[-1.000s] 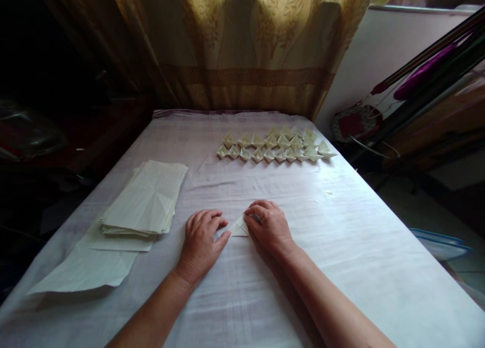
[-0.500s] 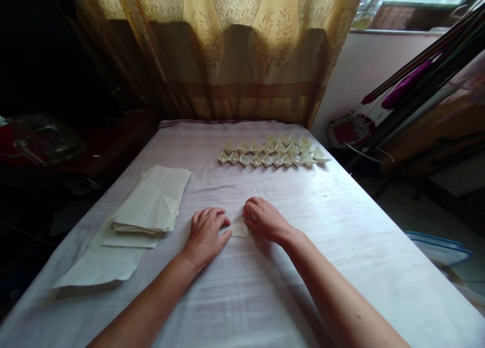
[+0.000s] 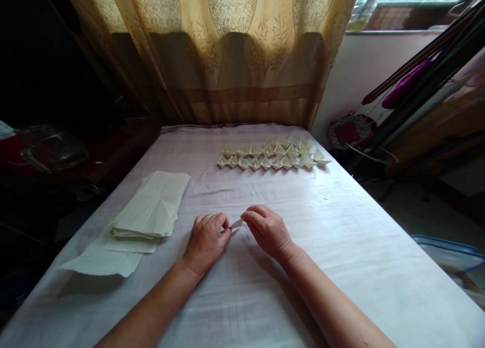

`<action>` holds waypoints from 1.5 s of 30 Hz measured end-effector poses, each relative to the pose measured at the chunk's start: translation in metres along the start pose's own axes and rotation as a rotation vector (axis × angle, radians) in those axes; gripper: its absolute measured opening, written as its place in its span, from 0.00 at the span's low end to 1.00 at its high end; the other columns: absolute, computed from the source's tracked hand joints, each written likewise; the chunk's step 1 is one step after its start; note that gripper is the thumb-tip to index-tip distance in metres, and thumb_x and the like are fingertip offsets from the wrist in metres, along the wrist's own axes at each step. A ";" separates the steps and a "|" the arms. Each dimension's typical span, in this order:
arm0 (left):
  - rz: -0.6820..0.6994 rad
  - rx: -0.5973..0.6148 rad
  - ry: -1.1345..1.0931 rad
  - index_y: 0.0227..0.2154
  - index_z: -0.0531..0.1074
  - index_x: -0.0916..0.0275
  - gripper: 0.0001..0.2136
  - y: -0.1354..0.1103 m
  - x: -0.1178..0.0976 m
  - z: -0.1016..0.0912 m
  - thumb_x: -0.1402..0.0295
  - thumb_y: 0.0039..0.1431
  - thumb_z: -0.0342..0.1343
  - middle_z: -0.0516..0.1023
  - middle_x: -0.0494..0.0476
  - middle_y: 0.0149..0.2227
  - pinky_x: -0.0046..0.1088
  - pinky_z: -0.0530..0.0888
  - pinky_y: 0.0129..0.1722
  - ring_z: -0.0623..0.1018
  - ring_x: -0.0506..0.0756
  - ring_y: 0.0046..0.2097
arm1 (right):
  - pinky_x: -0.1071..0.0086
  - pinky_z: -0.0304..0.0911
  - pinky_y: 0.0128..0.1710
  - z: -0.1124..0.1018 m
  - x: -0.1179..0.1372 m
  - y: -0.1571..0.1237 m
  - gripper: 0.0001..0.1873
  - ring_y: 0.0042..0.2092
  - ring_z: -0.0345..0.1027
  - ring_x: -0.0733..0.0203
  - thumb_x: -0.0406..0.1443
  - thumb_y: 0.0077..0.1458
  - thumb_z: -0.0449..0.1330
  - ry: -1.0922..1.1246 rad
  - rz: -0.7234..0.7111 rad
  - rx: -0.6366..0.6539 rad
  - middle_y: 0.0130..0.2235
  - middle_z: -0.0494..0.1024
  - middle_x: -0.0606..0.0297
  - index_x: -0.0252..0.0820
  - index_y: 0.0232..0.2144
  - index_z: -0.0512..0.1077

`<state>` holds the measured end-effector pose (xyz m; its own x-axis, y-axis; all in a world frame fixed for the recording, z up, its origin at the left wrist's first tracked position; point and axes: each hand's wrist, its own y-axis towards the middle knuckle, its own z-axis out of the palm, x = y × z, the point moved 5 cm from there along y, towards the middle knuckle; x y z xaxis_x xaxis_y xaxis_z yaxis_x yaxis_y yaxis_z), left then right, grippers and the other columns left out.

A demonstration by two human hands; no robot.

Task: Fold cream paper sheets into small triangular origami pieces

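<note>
A small folded piece of white paper (image 3: pixel 236 223) is held between both hands just above the white cloth (image 3: pixel 341 247) covering the table. My left hand (image 3: pixel 206 238) pinches its left end with curled fingers. My right hand (image 3: pixel 266 230) pinches its right end, fingers bent. A stack of flat white paper sheets (image 3: pixel 153 206) lies to the left of my left hand. Further back sit two rows of several small folded paper boats (image 3: pixel 271 156).
A patterned yellow curtain (image 3: pixel 235 50) hangs behind the table's far edge. Dark clutter fills the left side. Rods and a purple object (image 3: pixel 409 85) lean at the right. A blue-rimmed container (image 3: pixel 447 252) sits low on the right. Tiny paper scraps (image 3: pixel 325 197) lie on the cloth.
The folded paper was lying flat under my fingertips; now both hands have lifted it off the cloth and pinch it between them. The camera view has tilted up slightly.
</note>
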<state>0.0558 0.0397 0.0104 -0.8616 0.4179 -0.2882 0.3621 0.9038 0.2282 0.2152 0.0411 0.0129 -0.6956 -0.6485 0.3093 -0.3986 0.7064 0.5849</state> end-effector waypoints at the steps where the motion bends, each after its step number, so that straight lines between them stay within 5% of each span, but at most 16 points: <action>1: 0.059 -0.052 0.072 0.30 0.68 0.59 0.04 0.000 -0.002 -0.003 0.74 0.59 0.57 0.75 0.50 0.29 0.36 0.66 0.44 0.74 0.56 0.35 | 0.70 0.64 0.40 -0.001 0.001 0.000 0.12 0.38 0.70 0.61 0.31 0.65 0.51 -0.011 -0.011 -0.018 0.37 0.78 0.61 0.43 0.38 0.75; 4: 0.294 -0.173 0.287 0.30 0.69 0.60 0.06 -0.004 -0.008 -0.005 0.76 0.60 0.54 0.73 0.52 0.29 0.38 0.66 0.45 0.72 0.57 0.35 | 0.70 0.63 0.40 0.000 0.004 -0.004 0.11 0.38 0.69 0.61 0.30 0.64 0.53 -0.059 -0.064 0.012 0.37 0.78 0.62 0.43 0.36 0.75; 7: 0.426 -0.156 0.298 0.30 0.69 0.59 0.08 -0.012 -0.006 -0.002 0.78 0.61 0.53 0.72 0.51 0.28 0.36 0.67 0.44 0.71 0.56 0.34 | 0.69 0.62 0.39 0.006 0.006 -0.014 0.08 0.36 0.67 0.61 0.31 0.62 0.57 -0.066 -0.112 0.109 0.35 0.78 0.63 0.43 0.33 0.76; 13: 0.389 0.072 0.080 0.43 0.74 0.56 0.07 -0.023 0.000 -0.006 0.69 0.64 0.54 0.77 0.52 0.38 0.35 0.69 0.48 0.74 0.55 0.42 | 0.68 0.63 0.44 0.007 0.002 -0.027 0.10 0.40 0.69 0.61 0.32 0.63 0.56 0.081 0.027 0.228 0.39 0.80 0.62 0.44 0.36 0.78; 19: 0.417 -0.050 0.076 0.49 0.72 0.63 0.12 -0.031 -0.015 0.005 0.68 0.64 0.53 0.76 0.59 0.52 0.38 0.64 0.59 0.72 0.58 0.54 | 0.64 0.64 0.47 0.008 0.000 -0.029 0.11 0.42 0.70 0.59 0.32 0.63 0.55 0.134 0.110 0.242 0.40 0.81 0.61 0.44 0.36 0.78; 27: 0.367 -0.022 0.079 0.56 0.69 0.59 0.18 -0.036 -0.018 0.020 0.61 0.67 0.50 0.75 0.56 0.55 0.39 0.60 0.61 0.71 0.58 0.56 | 0.59 0.60 0.52 0.005 -0.009 -0.035 0.13 0.49 0.67 0.53 0.30 0.61 0.54 -0.015 0.332 0.078 0.47 0.78 0.57 0.41 0.44 0.76; 36: 0.318 -0.018 0.064 0.57 0.69 0.56 0.19 -0.036 -0.023 0.022 0.58 0.66 0.51 0.76 0.54 0.56 0.43 0.55 0.64 0.72 0.58 0.57 | 0.57 0.55 0.56 0.015 0.001 -0.043 0.16 0.56 0.63 0.53 0.26 0.57 0.52 -0.017 0.471 0.075 0.51 0.76 0.59 0.44 0.40 0.76; 45: 0.316 0.021 0.094 0.58 0.69 0.56 0.20 -0.039 -0.025 0.023 0.59 0.66 0.51 0.75 0.54 0.57 0.46 0.57 0.64 0.71 0.60 0.58 | 0.57 0.55 0.53 0.020 0.003 -0.031 0.14 0.58 0.60 0.50 0.25 0.56 0.53 -0.159 0.500 0.263 0.56 0.72 0.56 0.44 0.38 0.74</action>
<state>0.0709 -0.0037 -0.0125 -0.7339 0.6686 -0.1193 0.6232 0.7328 0.2731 0.2139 0.0228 -0.0191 -0.9104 -0.1826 0.3713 -0.1202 0.9753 0.1851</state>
